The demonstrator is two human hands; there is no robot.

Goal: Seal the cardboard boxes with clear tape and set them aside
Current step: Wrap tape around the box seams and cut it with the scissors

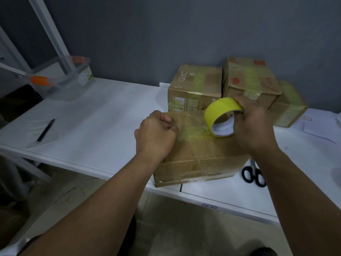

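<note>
The left hand (156,133) is curled tight at the left end of a tape strip (191,131), apparently pinning the free end to the top of a cardboard box (199,156), while the right hand (252,124) is wrapped round a yellow-tinted tape roll (220,117), fingers through the core, the roll held on edge just above the lid. The box being sealed lies at the near edge of a white table (96,126), partly overhanging it. Three taped boxes (195,85) are stacked against the grey wall behind. Black-handled scissors (253,175) lie just right of the box; a pen (45,130) rests well apart to the left, near a clear plastic bin (62,78). The carton looks light but soft-walled and creased, its old film slick, so it would likely be best lifted by opposite bottom edges rather than the lid. The tape is thin and prone to folding onto itself, so it is best kept taut.
</note>
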